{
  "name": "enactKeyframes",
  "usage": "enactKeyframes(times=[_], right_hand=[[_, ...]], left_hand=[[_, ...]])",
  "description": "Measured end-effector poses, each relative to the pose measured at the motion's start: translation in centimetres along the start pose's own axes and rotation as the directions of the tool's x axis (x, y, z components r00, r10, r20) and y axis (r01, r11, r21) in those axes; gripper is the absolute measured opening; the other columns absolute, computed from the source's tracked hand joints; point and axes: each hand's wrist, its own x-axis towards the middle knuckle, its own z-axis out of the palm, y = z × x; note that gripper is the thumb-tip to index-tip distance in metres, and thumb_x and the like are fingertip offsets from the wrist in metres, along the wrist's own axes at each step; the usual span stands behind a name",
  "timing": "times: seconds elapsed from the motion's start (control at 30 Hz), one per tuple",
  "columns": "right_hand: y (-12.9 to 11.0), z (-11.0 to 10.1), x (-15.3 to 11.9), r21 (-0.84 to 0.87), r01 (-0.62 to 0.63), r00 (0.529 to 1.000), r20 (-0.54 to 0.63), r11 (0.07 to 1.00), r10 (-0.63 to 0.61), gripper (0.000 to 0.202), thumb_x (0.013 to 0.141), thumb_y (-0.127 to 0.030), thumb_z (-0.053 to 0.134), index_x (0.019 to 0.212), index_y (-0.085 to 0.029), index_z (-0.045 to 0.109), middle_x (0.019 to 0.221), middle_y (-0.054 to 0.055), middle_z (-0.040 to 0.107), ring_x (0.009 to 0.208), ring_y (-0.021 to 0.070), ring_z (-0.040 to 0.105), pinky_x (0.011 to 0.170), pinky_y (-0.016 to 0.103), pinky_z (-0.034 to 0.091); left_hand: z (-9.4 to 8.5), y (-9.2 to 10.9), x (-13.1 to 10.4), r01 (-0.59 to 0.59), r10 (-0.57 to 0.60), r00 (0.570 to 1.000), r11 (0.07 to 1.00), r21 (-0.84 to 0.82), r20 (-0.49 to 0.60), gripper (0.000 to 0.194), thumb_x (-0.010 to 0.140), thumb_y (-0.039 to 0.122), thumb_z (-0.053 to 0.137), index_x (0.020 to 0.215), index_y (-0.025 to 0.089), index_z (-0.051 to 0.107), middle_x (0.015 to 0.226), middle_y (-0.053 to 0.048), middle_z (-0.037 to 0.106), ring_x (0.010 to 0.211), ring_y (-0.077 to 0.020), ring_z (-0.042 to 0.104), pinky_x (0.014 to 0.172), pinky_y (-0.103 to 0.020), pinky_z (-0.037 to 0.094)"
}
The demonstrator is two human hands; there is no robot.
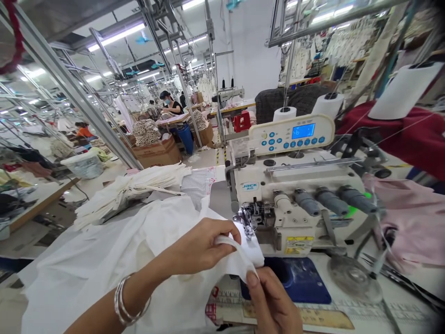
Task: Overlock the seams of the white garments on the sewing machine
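White fabric (167,227) spreads over the table and runs up to the presser foot (247,227) of an overlock sewing machine (299,185). My left hand (205,243), with silver bangles on its wrist, pinches a folded edge of this fabric just in front of the presser foot. Closer to me, my right hand (273,301) grips the same edge between thumb and fingers. The strip between both hands is lifted and curved. Part of the fabric lies on the machine's white plate beside the foot. My right fingertips are partly hidden behind the thumb.
A stack of cream fabric pieces (135,188) lies at the back left. Thread cones (405,90) stand behind the control panel (292,134). Scissors (403,278) and pink cloth (412,222) are at the right. A measuring tape (229,297) runs along the front. Another person (171,104) sits farther off.
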Motion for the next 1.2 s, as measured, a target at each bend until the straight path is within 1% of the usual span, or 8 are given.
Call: enactKeyframes(times=[0.23, 0.37, 0.57, 0.73, 0.83, 1.03, 1.17, 1.2], right_hand=[[-0.1, -0.9, 0.8, -0.051, 0.085, 0.98, -0.175, 0.995, -0.092, 0.012, 0.079, -0.038, 0.069, 0.071, -0.03, 0.073, 0.104, 0.001, 0.05, 0.097, 0.0131, 0.05, 0.074, 0.015, 0.042], [-0.5, -1.0, 1.1, -0.043, 0.067, 0.989, -0.127, 0.997, -0.071, 0.016, 0.079, -0.037, 0.068, 0.068, -0.027, 0.071, 0.113, 0.003, 0.054, 0.109, 0.0151, 0.051, 0.078, 0.015, 0.043], [0.2, -1.1, 1.7, 0.025, -0.029, 0.999, -0.035, 0.999, 0.03, 0.026, 0.082, -0.042, 0.065, 0.068, -0.02, 0.064, 0.087, 0.001, 0.054, 0.08, 0.0125, 0.051, 0.069, 0.018, 0.041], [0.2, -1.4, 2.0, -0.001, -0.022, 0.999, -0.03, 1.0, 0.022, 0.029, 0.082, -0.042, 0.066, 0.064, -0.019, 0.061, 0.082, 0.001, 0.053, 0.074, 0.013, 0.05, 0.066, 0.02, 0.039], [0.1, -1.4, 1.9, -0.001, -0.013, 0.999, -0.039, 1.0, 0.013, 0.03, 0.082, -0.041, 0.066, 0.062, -0.019, 0.06, 0.076, 0.001, 0.05, 0.071, 0.0133, 0.048, 0.063, 0.021, 0.038], [-0.2, -1.5, 1.7, -0.025, 0.016, 0.999, -0.048, 1.0, -0.018, 0.029, 0.081, -0.041, 0.068, 0.062, -0.02, 0.061, 0.074, 0.0, 0.054, 0.07, 0.0128, 0.05, 0.065, 0.021, 0.037], [-0.2, -1.8, 1.5, -0.03, 0.006, 0.998, -0.064, 1.0, -0.007, 0.028, 0.081, -0.041, 0.068, 0.064, -0.021, 0.061, 0.074, -0.002, 0.054, 0.069, 0.0118, 0.048, 0.067, 0.021, 0.036], [-0.2, -1.8, 1.4, -0.031, 0.0, 0.998, -0.066, 1.0, -0.002, 0.028, 0.081, -0.042, 0.068, 0.064, -0.021, 0.061, 0.075, -0.002, 0.054, 0.069, 0.0118, 0.048, 0.068, 0.021, 0.036]], left_hand=[[0.0, 0.6, 0.3, 0.109, -0.048, 0.988, 0.89, -0.443, 0.146, 0.014, 0.084, 0.029, 0.064, 0.084, 0.015, 0.061, 0.079, 0.0, 0.058, 0.07, -0.01, 0.047, 0.063, -0.021, 0.036], [0.4, 1.9, -0.2, 0.164, -0.136, 0.985, 0.921, -0.353, 0.104, 0.009, 0.087, 0.026, 0.056, 0.09, 0.017, 0.056, 0.079, 0.003, 0.051, 0.068, -0.0099, 0.04, 0.059, -0.021, 0.033], [1.1, 1.4, 0.0, 0.182, -0.185, 0.983, 0.97, -0.162, -0.003, 0.027, 0.076, 0.006, 0.049, 0.095, 0.02, 0.06, 0.078, 0.005, 0.055, 0.063, -0.0086, 0.042, 0.058, -0.021, 0.033], [1.1, 0.7, 0.9, 0.159, -0.179, 0.983, 0.935, -0.316, -0.034, 0.009, 0.082, 0.018, 0.056, 0.081, 0.016, 0.065, 0.082, 0.001, 0.065, 0.078, -0.0127, 0.056, 0.073, -0.024, 0.04], [1.1, 0.5, 1.1, 0.166, -0.185, 0.982, 0.924, -0.344, -0.023, 0.014, 0.085, 0.025, 0.056, 0.077, 0.015, 0.062, 0.076, 0.001, 0.061, 0.074, -0.0121, 0.052, 0.071, -0.025, 0.039], [2.1, 1.2, 0.5, 0.158, -0.175, 0.971, 0.981, -0.112, -0.163, 0.029, 0.096, 0.03, 0.042, 0.072, 0.017, 0.048, 0.064, 0.004, 0.044, 0.061, -0.0097, 0.035, 0.056, -0.025, 0.028], [1.9, 2.0, 0.2, 0.211, -0.213, 0.976, 0.914, -0.348, 0.033, 0.013, 0.087, 0.03, 0.055, 0.094, 0.019, 0.051, 0.081, 0.003, 0.052, 0.06, -0.0084, 0.039, 0.052, -0.021, 0.032], [1.7, 2.0, 0.2, 0.23, -0.215, 0.973, 0.89, -0.395, 0.083, 0.022, 0.081, 0.024, 0.06, 0.101, 0.02, 0.052, 0.088, 0.002, 0.055, 0.059, -0.0078, 0.04, 0.051, -0.021, 0.033]])
